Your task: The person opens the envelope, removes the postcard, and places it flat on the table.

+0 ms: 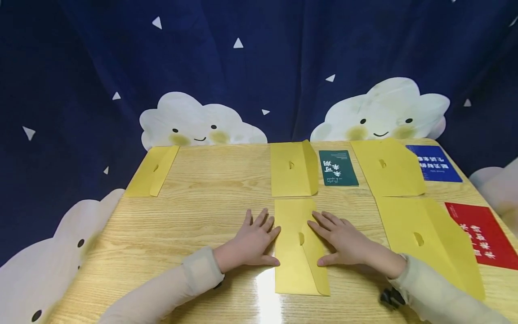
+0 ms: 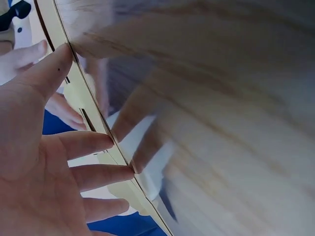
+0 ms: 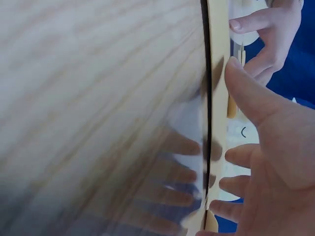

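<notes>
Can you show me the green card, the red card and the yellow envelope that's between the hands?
Green card (image 1: 338,168): head view, middle of its printed side.
Red card (image 1: 484,235): head view, middle of the part that shows.
Yellow envelope (image 1: 293,249): head view, near its middle, left of the flap.

A: Sort of place?
B: Homelike, perhaps a child's room or a decorated desk corner. Can't tell which.
A: Evidence?
B: Navy cloth (image 1: 279,67) hung beyond the fingers (image 1: 261,218). Smiling clouds (image 1: 382,105), scattered white triangles (image 1: 238,43); childlike print.
A: Nearer?
B: Glossy wood-grain surface (image 1: 218,180) beneath the fingers. Yellow envelope (image 1: 288,270) between both sets, green printed card (image 1: 339,168) beyond the right: stationery.
</notes>
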